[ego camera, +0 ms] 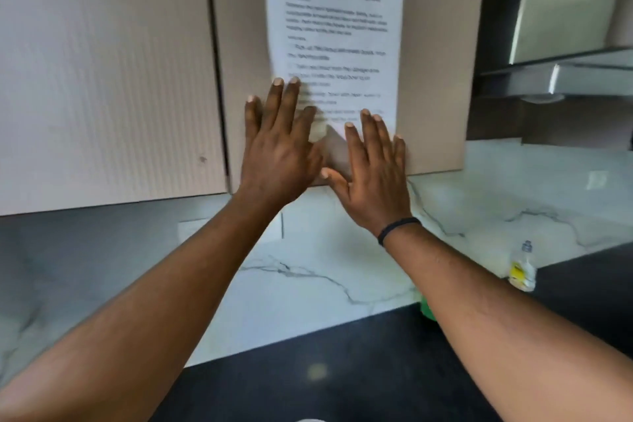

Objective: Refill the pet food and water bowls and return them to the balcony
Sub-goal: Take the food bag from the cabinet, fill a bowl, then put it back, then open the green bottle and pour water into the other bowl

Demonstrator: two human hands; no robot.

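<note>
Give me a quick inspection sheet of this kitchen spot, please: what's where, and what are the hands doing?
Surface: dark countertop below a white marbled backsplash.
Job's things: pet bowls, nothing seen; white printed paper sheet hangs on the beige cabinet door, text blurred.
Clutter: small clear bottle with yellow label; green item, partly hidden.
Hands: left hand and right hand flat, fingers straight, pressing the sheet's lower end.
Cables: nothing seen.
Surroundings: steel range hood at right; black wristband.
</note>
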